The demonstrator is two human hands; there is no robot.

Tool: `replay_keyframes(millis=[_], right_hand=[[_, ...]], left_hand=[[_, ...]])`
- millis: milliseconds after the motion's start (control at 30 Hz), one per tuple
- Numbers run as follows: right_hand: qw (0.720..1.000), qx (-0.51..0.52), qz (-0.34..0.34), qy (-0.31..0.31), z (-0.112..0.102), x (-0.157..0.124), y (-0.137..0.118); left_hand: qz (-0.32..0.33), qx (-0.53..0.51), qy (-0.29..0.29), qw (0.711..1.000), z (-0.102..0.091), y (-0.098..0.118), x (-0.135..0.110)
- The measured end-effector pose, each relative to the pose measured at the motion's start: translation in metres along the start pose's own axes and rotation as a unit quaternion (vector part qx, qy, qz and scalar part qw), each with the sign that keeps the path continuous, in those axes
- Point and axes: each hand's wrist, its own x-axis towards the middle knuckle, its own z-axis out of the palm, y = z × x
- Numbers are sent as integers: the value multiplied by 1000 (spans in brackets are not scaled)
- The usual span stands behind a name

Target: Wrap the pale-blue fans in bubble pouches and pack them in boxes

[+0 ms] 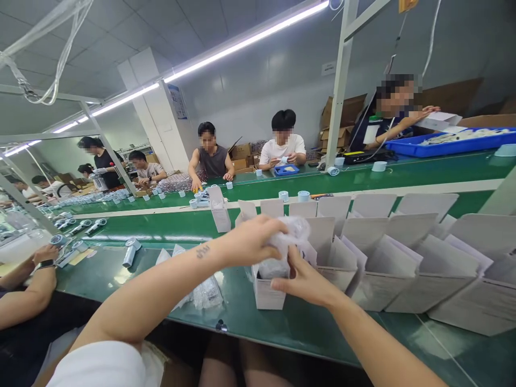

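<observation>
My left hand (252,240) grips a clear plastic bag (292,236) holding a pale item, pressing it down into an open white carton (268,293) on the green conveyor belt (121,277). Its fingers are wrapped over the bag's top. My right hand (302,279) rests against the carton's open mouth, thumb and fingers pinching the bag and the front flap. The bag's lower part is hidden inside the carton.
A row of open white cartons (403,269) runs to the right. Bagged parts (205,293) and a silver-blue device (129,252) lie to the left. A neighbour's hands (44,253) work at far left. Several people sit across the belt, by a blue tray (451,144).
</observation>
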Motion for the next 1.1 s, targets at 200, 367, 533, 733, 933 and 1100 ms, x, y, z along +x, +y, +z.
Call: replay_keyframes(millis=[200, 367, 533, 733, 933, 1100], right_hand=[[992, 76, -20, 101, 18, 6, -17], [987, 49, -7, 150, 16, 10, -24], [975, 30, 44, 214, 20, 7, -14], [975, -124, 3, 184, 23, 5, -27], [949, -306, 75, -18, -7, -1, -59], [962, -270, 44, -15, -12, -4, -42]], left_hand=[[-18, -97, -33, 995, 15, -11, -20], [-8, -10, -4, 1000, 41, -55, -44], [-61, -185, 33, 980, 59, -75, -49], [-14, -226, 76, 971, 69, -66, -54], [-41, -260, 134, 955, 90, -73, -68], [5, -17, 216, 976, 104, -59, -76]])
